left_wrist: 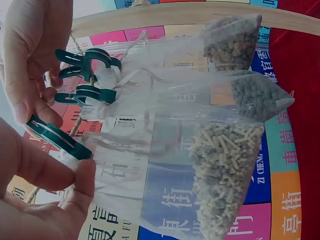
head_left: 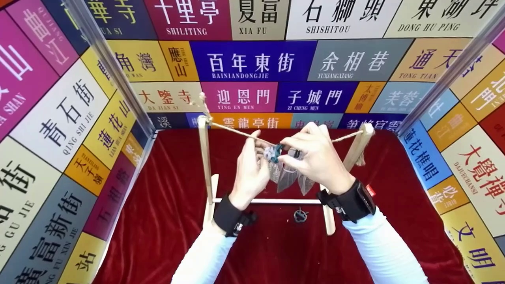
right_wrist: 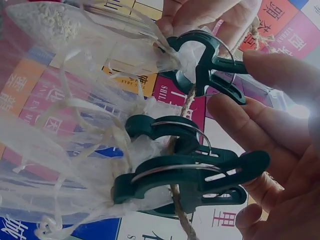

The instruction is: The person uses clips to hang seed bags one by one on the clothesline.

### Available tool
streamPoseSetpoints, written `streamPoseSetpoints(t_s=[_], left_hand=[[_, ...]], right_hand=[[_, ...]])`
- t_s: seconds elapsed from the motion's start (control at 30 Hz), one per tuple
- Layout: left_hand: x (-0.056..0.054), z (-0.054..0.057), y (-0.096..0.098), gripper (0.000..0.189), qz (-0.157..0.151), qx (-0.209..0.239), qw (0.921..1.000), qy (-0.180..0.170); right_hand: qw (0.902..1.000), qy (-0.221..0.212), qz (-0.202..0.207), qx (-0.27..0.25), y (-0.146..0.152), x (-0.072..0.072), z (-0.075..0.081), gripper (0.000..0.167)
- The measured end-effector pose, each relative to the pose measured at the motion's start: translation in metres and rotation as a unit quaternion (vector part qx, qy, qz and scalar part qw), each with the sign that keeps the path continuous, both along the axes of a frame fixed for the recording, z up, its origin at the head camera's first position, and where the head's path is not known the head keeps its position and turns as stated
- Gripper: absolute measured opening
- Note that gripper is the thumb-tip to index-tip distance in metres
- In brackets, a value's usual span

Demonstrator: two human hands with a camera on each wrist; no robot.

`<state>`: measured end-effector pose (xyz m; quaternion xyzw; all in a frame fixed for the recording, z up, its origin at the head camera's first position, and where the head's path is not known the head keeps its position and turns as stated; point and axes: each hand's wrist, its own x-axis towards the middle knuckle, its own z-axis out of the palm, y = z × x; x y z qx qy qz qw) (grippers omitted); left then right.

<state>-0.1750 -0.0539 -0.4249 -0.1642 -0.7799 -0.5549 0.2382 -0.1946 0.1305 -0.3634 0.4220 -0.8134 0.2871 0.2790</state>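
Note:
My right hand (head_left: 321,157) pinches the handles of a green clip (right_wrist: 202,65), thumb on one handle and a finger under the other. The clip sits at the rope (right_wrist: 186,105), over the bunched neck of a sheer drawstring pouch (left_wrist: 227,175) filled with pale pellets. My left hand (head_left: 250,169) holds that pouch's neck with its fingertips, beside the clip's jaws. Two more green clips, one upper (left_wrist: 87,62) and one lower (left_wrist: 90,94), fasten two other pouches to the rope. One has brown bits (left_wrist: 232,47), the other grey granules (left_wrist: 260,95).
Wooden posts, left (head_left: 205,157) and right (head_left: 359,148), carry the rope, with a white bar (head_left: 268,201) low between them. Another small clip (head_left: 300,215) lies on the red cloth (head_left: 165,236). Printed panels (head_left: 252,61) stand around the sides and back.

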Motion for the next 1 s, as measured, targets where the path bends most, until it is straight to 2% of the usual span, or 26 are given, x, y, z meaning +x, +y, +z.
streamPoseSetpoints(t_s=[0.27, 0.43, 0.53, 0.63, 0.7, 0.8, 0.9, 1.0], left_hand=[[0.002, -0.001, -0.002, 0.054, 0.005, -0.008, 0.9995, -0.030], [0.004, -0.009, -0.009, 0.051, -0.001, -0.005, 0.9999, -0.013], [0.008, -0.017, -0.014, 0.051, 0.018, -0.024, 0.9995, 0.011], [0.015, -0.027, -0.019, 0.049, 0.046, -0.049, 0.9971, 0.035], [0.021, -0.035, -0.022, 0.045, 0.068, -0.069, 0.9938, 0.055], [0.027, -0.049, -0.026, 0.040, 0.099, -0.104, 0.9865, 0.079], [0.033, -0.065, -0.028, 0.040, 0.121, -0.139, 0.9786, 0.092], [0.038, -0.084, -0.029, 0.044, 0.132, -0.166, 0.9724, 0.096]], right_hand=[[0.9996, -0.015, -0.009, 0.024, 0.003, 0.002, 0.000, 0.034], [0.9991, -0.016, -0.013, 0.036, 0.005, 0.004, 0.001, 0.037], [0.9995, -0.008, -0.006, 0.030, 0.008, 0.007, 0.002, 0.045], [0.9996, -0.005, 0.012, -0.025, 0.015, 0.015, 0.001, 0.048], [0.9964, 0.013, 0.020, -0.081, 0.022, 0.022, -0.004, 0.042], [0.9808, 0.051, 0.029, -0.186, 0.031, 0.035, -0.017, 0.027], [0.9621, 0.084, 0.012, -0.259, 0.039, 0.047, -0.041, 0.025], [0.9563, 0.067, -0.019, -0.284, 0.051, 0.052, -0.081, 0.020]])
